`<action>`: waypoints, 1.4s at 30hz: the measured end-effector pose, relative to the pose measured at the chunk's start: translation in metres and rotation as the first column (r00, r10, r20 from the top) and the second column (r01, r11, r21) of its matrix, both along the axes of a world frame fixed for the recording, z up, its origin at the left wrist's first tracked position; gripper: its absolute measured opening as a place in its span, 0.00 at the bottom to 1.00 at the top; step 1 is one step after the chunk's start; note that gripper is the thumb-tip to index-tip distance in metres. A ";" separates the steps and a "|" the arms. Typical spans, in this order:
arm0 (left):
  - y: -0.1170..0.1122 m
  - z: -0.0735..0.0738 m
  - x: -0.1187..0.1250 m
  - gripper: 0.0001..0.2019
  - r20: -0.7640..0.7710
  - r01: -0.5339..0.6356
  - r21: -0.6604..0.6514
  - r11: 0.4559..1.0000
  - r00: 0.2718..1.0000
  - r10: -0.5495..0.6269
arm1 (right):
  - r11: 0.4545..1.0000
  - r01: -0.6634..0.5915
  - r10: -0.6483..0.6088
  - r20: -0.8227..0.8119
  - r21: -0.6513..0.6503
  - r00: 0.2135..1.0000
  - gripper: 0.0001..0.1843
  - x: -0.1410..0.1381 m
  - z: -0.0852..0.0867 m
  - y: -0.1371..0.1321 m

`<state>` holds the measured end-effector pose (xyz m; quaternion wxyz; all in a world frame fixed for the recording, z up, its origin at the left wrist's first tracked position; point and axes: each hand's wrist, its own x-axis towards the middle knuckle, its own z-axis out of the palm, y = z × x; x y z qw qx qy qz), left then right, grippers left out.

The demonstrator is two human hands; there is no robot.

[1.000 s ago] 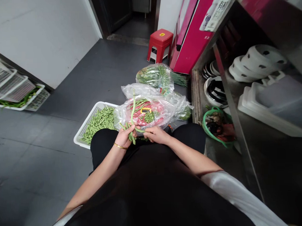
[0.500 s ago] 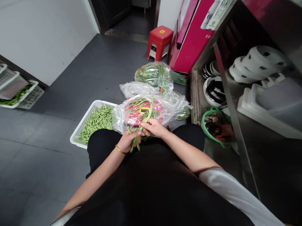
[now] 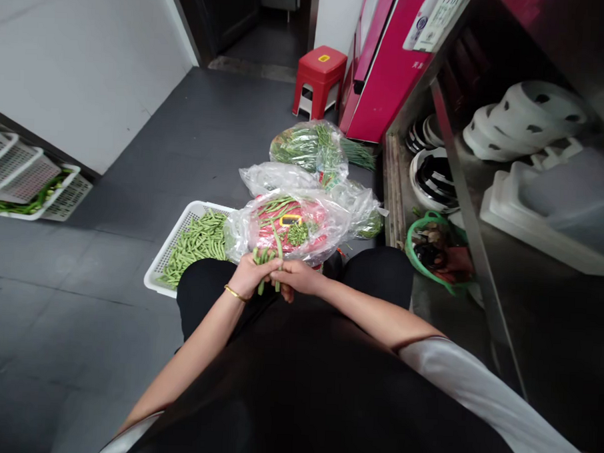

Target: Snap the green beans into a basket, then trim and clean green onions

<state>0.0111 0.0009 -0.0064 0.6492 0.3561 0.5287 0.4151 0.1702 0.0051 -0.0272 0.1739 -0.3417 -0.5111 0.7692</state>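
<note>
My left hand (image 3: 250, 276) is closed around a small bunch of green beans (image 3: 263, 257), their ends sticking out above and below the fingers. Pressed up against it, my right hand (image 3: 300, 278) pinches one long green bean (image 3: 278, 240) that points up and away from me. Some fingertips are hidden where the hands meet. Just beyond them, a clear plastic bag (image 3: 335, 218) lies over a red surface with a yellow-edged label, and loose long beans and a green clump rest there. To the left, a white basket (image 3: 153, 273) holds many bean pieces (image 3: 198, 243).
Further bags of greens (image 3: 305, 146) lie on the floor ahead, before a red stool (image 3: 319, 74) and a pink cabinet (image 3: 383, 90). On the right are a metal shelf (image 3: 468, 200) and a green basket (image 3: 415, 255). Stacked white baskets (image 3: 66, 196) stand at far left.
My right hand has come down and turned toward my left hand. The long bean has dropped lower with it, and the bunch in my left hand sits higher between the fingers.
</note>
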 end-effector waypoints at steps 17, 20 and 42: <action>-0.003 -0.024 -0.011 0.07 0.232 -0.037 -0.369 0.929 0.964 0.131 | 0.865 0.257 -0.318 0.074 0.430 0.945 0.13 0.009 0.047 -0.001; -0.010 -0.027 -0.013 0.06 0.443 0.071 -0.382 0.922 0.889 0.115 | 0.969 0.164 -0.169 0.015 0.184 0.985 0.15 0.005 0.034 -0.014; -0.024 -0.014 0.016 0.12 0.098 0.282 0.013 0.959 0.954 -0.282 | 0.956 0.206 -0.233 0.118 0.207 0.965 0.27 0.012 0.016 0.016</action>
